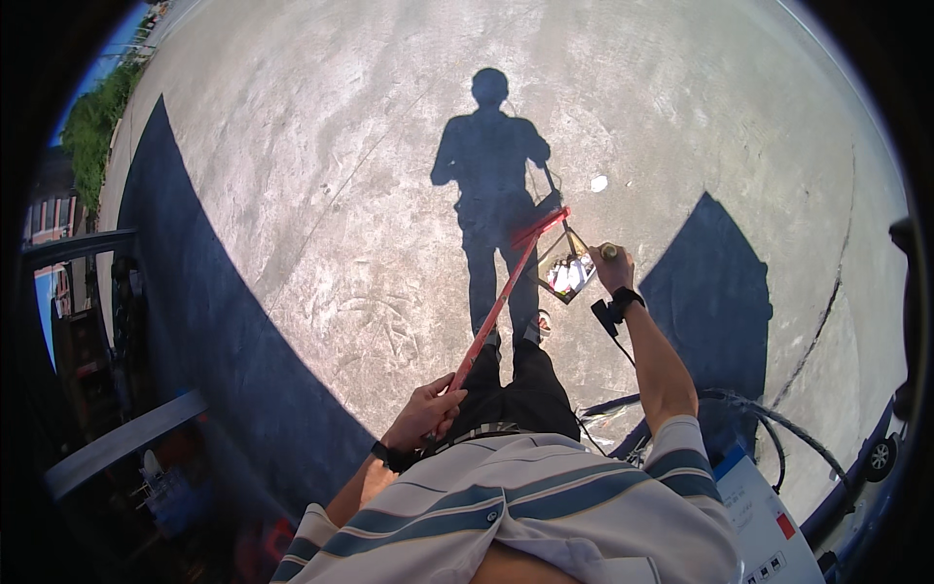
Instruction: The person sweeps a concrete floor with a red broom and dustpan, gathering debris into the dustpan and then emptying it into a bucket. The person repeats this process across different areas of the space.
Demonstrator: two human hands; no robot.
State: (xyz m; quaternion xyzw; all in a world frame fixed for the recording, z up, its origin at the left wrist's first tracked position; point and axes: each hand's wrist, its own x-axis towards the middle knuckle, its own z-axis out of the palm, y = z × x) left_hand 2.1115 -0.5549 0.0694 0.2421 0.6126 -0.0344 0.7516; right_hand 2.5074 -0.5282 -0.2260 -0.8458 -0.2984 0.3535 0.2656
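Observation:
My left hand (429, 412), by my waist, is closed around the near end of a long red handle (485, 332). The handle slants up and right to a flat red head (543, 228), perhaps a broom's; its bristles cannot be made out. In my right hand (614, 269) is a round, yellowish handle end, seen end-on. Just left of that hand is a square, open container (566, 271), apparently a long-handled dustpan, with white and coloured litter inside. The red head lies across or close to its upper left corner; contact cannot be told.
Sunlit concrete (350, 190) bears my shadow and a white scrap (599, 182). Metal bars (128, 442) and dark equipment stand at left. At lower right are a white and blue box or panel (762, 511), black cables (792, 420) and a small wheel (881, 456).

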